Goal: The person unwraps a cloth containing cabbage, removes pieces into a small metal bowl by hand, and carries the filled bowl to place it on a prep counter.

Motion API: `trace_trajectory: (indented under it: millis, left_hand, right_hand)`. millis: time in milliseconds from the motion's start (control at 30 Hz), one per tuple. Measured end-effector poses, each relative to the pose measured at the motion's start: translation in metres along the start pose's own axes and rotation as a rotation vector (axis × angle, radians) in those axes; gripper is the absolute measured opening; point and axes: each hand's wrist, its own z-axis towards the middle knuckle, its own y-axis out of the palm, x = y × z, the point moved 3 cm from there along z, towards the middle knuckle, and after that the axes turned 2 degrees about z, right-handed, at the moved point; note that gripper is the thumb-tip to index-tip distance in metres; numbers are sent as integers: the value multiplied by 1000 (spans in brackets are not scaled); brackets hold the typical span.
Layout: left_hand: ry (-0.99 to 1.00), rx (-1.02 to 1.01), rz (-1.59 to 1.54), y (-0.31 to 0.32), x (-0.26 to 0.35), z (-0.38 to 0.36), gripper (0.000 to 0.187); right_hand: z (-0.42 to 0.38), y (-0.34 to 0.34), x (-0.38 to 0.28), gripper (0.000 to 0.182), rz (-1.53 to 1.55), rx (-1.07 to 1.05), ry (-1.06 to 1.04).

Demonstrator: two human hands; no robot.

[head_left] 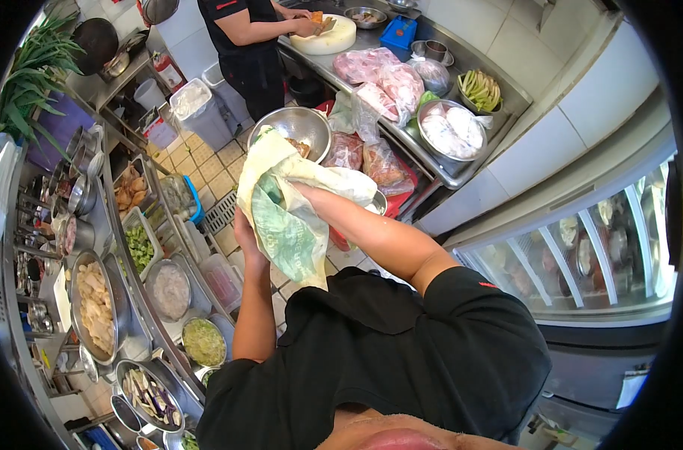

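Counter: I see the long stainless steel counter (pixel 469 64) bearing pink bagged meat.
Bowl: round steel mixing bowl (pixel 300 124) just beyond my hands.
Bag: crumpled cream-and-green plastic bag (pixel 281 214), held before my chest.
Left hand (pixel 245 238): clenched on bag's underside.
Right hand (pixel 300 189): buried in bag; grip cannot be told.

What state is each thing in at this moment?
plastic bag: held up, tipped over the steel bowl
left hand: gripping the bag from below
right hand: mostly hidden in the bag
steel bowl: holds some pieces of food
bagged meat: lying on the counter
white cutting board: in use by another person
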Motion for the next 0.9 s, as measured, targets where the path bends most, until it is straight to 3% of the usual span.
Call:
trace_trajectory:
  millis: [267, 367, 533, 667, 900]
  left_hand:
    - [78, -29, 114, 16, 8, -15, 32]
    - [108, -37, 177, 9, 4, -10, 42]
    - [240, -60, 410, 7, 5, -6, 43]
    - [94, -70, 154, -2, -1, 2, 44]
    - [143, -100, 185, 5, 4, -4, 44]
  right_hand:
    - [0, 0, -1, 46, 14, -5, 3]
    - [-1, 0, 0, 46, 24, -7, 2]
    - [-3, -1, -3, 47, 28, -7, -5]
    - [-4, -1, -4, 48, 35, -7, -3]
    - [-5, 2, -3, 49, 50, -3, 1]
